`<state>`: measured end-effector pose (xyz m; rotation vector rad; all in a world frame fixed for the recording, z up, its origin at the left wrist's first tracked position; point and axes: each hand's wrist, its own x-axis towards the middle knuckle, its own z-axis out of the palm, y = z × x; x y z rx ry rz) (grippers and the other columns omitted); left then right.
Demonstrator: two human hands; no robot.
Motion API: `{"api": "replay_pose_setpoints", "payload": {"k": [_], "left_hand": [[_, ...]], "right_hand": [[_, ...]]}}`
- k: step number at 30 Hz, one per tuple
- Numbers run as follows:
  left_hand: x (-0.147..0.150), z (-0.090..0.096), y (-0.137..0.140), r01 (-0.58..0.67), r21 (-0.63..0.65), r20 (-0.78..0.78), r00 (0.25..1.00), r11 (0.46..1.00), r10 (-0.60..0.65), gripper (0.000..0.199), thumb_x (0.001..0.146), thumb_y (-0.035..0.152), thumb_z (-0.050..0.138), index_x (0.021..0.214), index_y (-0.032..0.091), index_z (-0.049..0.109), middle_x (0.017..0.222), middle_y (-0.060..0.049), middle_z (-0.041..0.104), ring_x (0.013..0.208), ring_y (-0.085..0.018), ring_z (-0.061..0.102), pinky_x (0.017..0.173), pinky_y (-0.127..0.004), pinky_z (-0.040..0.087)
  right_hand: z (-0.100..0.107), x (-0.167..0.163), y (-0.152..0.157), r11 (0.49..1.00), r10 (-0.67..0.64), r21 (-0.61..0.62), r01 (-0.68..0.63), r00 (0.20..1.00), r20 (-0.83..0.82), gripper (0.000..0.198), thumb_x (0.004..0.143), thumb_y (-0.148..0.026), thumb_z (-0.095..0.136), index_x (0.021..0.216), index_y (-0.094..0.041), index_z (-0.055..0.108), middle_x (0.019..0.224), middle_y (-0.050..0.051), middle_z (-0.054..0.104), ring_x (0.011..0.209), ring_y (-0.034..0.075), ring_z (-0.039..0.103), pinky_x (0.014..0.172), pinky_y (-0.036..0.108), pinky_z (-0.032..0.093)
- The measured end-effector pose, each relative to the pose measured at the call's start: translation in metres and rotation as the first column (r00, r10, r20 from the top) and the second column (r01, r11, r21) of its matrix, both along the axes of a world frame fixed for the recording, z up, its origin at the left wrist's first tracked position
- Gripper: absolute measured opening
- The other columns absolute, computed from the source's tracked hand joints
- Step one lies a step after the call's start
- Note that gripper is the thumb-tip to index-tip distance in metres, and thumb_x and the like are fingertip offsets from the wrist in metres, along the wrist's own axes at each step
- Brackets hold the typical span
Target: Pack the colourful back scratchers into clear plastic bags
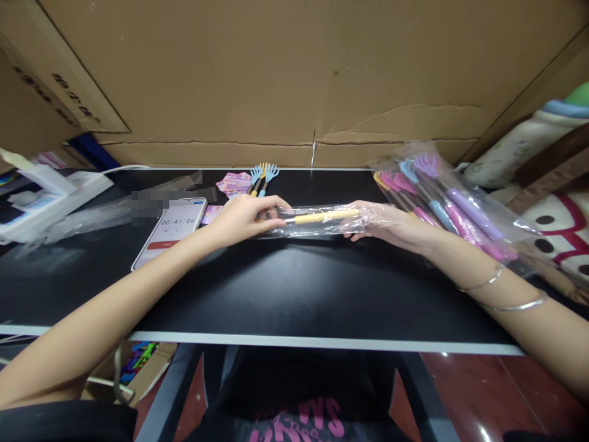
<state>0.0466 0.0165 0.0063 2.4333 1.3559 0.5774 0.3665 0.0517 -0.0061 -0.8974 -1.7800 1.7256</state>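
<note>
Above the middle of the black table, a back scratcher with a yellow handle (326, 216) lies level inside a clear plastic sleeve (317, 230). My left hand (246, 216) is closed around its left end, so the scratcher's head is hidden behind the fingers. At the other end, my right hand (386, 224) grips the crinkled plastic by the tip of the handle; film covers part of these fingers. Just beyond my left hand, several back scratchers (262, 175) with blue and yellow claws lie beside pink printed cards (234, 184).
A clear bag of pink, blue and purple back scratchers (442, 196) lies to the right. Left of my hands are a phone (172, 230) showing a timer, empty plastic sleeves (110, 209) and a white power strip (50, 202). Cardboard (221, 73) walls the back; plush toys (561, 227) sit far right.
</note>
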Motion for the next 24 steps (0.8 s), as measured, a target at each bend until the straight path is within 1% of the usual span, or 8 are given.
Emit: {"api": "replay_pose_setpoints", "payload": {"k": [4,10,17,24], "left_hand": [[-0.0010,-0.0002,0.0000,-0.022,0.014,-0.011,1.000,1.000,0.022,0.034,0.088,0.047,0.057,0.110,0.025,0.069,0.078,0.003,0.072,0.064,-0.012,0.060,0.061,-0.021,0.036],[-0.0005,0.0002,0.0000,-0.030,0.029,-0.008,1.000,0.999,0.031,0.033,0.088,0.048,0.057,0.108,0.024,0.069,0.077,0.003,0.072,0.063,-0.012,0.061,0.062,-0.021,0.036],[-0.0005,0.0018,-0.0003,-0.040,0.032,-0.033,0.999,0.999,0.041,0.032,0.088,0.048,0.058,0.107,0.025,0.069,0.080,0.003,0.073,0.065,-0.012,0.062,0.062,-0.022,0.036],[-0.0025,0.0006,0.0010,-0.035,0.015,-0.050,0.998,0.999,0.036,0.031,0.089,0.047,0.058,0.109,0.025,0.068,0.083,0.003,0.074,0.070,-0.014,0.063,0.064,-0.022,0.036]], "right_hand": [[0.0050,-0.0026,-0.0038,1.000,0.008,0.017,-0.009,1.000,0.021,0.033,0.082,-0.039,0.075,0.110,-0.022,0.068,0.113,0.007,0.071,0.098,0.022,0.069,0.082,0.036,0.055],[0.0045,-0.0011,-0.0049,1.000,0.004,0.025,-0.004,1.000,0.031,0.037,0.083,-0.042,0.073,0.114,-0.023,0.068,0.119,0.009,0.071,0.105,0.025,0.068,0.087,0.038,0.054],[0.0087,-0.0050,-0.0075,0.999,0.000,0.047,-0.004,0.998,0.069,0.035,0.085,-0.044,0.072,0.112,-0.022,0.069,0.110,0.008,0.074,0.099,0.022,0.069,0.083,0.035,0.055],[0.0096,-0.0055,-0.0084,0.999,-0.007,0.051,0.003,0.996,0.089,0.039,0.084,-0.048,0.072,0.113,-0.023,0.069,0.111,0.009,0.074,0.102,0.024,0.068,0.085,0.037,0.054]]}}
